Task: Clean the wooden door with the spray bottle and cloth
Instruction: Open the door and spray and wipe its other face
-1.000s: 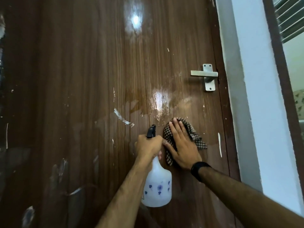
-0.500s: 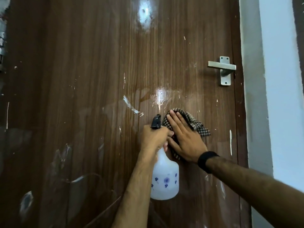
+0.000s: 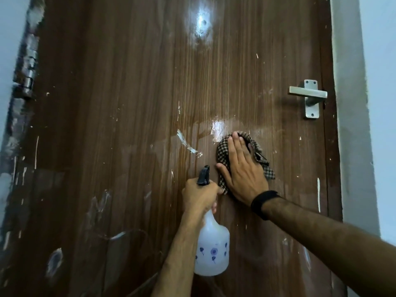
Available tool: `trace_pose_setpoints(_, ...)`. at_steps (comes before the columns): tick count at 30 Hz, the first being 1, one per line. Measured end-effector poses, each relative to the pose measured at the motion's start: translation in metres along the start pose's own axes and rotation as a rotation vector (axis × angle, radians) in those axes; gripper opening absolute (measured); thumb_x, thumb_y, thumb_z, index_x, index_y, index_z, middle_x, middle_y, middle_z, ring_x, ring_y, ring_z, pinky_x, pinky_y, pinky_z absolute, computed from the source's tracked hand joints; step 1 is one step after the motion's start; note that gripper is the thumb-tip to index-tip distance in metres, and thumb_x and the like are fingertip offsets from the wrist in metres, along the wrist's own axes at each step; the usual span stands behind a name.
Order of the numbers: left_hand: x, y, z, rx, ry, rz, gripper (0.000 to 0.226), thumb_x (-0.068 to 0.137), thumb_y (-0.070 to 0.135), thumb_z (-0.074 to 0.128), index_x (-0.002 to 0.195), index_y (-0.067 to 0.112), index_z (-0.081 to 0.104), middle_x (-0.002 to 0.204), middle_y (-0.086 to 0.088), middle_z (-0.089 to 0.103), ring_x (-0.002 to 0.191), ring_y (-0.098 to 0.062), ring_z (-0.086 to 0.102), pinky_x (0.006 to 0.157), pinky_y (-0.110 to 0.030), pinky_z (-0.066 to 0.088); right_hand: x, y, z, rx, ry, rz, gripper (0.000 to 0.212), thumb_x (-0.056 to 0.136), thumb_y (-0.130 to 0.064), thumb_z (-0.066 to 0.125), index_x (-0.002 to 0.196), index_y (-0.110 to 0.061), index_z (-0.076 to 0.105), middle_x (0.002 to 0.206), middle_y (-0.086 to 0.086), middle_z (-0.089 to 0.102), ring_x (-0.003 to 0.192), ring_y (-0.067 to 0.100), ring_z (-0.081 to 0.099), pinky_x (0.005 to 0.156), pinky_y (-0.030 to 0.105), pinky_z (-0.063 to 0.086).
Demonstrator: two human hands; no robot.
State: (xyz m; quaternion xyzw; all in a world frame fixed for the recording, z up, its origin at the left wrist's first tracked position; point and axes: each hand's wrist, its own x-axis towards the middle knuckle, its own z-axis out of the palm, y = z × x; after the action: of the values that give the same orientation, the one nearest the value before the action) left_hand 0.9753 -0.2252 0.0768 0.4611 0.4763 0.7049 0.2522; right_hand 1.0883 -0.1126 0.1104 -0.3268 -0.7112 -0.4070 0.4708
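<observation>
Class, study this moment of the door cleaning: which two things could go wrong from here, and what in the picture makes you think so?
1. The spray bottle hangs from the left hand by its neck; wet fingers might let it slip.
2. The right hand presses flat on a bunched checked cloth, so white streaks beside it on the wooden door may be missed.

The left hand (image 3: 200,195) curls around the neck of the spray bottle (image 3: 212,249) with its forearm rising from below, while the right hand (image 3: 241,168), fingers straight and together, presses the cloth (image 3: 224,155) flat, wrist banded.
</observation>
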Motion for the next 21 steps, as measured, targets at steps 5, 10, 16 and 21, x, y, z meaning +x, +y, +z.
trace_pose_setpoints(5,-0.006,0.004,0.000,0.035,-0.006,-0.007,0.007,0.083,0.005,0.069,0.079,0.010,0.067,0.055,-0.002,0.059,0.042,-0.012,0.049,0.049,-0.028,0.044,0.005,0.003,-0.008,-0.178,-0.038,-0.048,0.078,0.104,-0.059,0.021,0.156,-0.002,0.026,0.163,0.020,0.023,0.151,0.031,0.025,0.126,0.047,-0.001)
trace_pose_setpoints(10,-0.014,0.010,-0.001,0.005,-0.009,-0.011,0.012,0.084,0.001,0.068,0.077,0.010,0.065,0.058,-0.005,0.059,0.043,-0.013,0.048,0.048,-0.029,0.043,-0.005,0.015,-0.004,-0.043,-0.106,-0.066,0.075,0.103,-0.059,0.017,0.161,-0.013,0.007,0.169,0.006,-0.001,0.156,0.021,0.000,0.125,0.047,-0.002)
trace_pose_setpoints(16,-0.012,0.012,-0.012,0.009,0.015,0.005,0.011,0.084,0.001,0.069,0.079,0.009,0.065,0.063,-0.006,0.060,0.042,-0.010,0.047,0.047,-0.028,0.043,-0.006,0.003,0.005,0.008,-0.033,-0.034,0.074,0.105,-0.053,0.023,0.159,-0.005,0.013,0.168,0.013,0.004,0.155,0.025,0.002,0.126,0.041,-0.002)
trace_pose_setpoints(21,-0.006,0.013,-0.014,0.025,0.053,-0.015,0.008,0.082,0.002,0.070,0.085,0.008,0.065,0.049,-0.002,0.055,0.040,-0.012,0.048,0.048,-0.028,0.044,0.021,0.006,-0.002,0.014,-0.015,-0.077,0.075,0.104,-0.056,0.021,0.160,-0.006,0.011,0.168,0.012,0.005,0.155,0.022,0.001,0.126,0.039,-0.003)
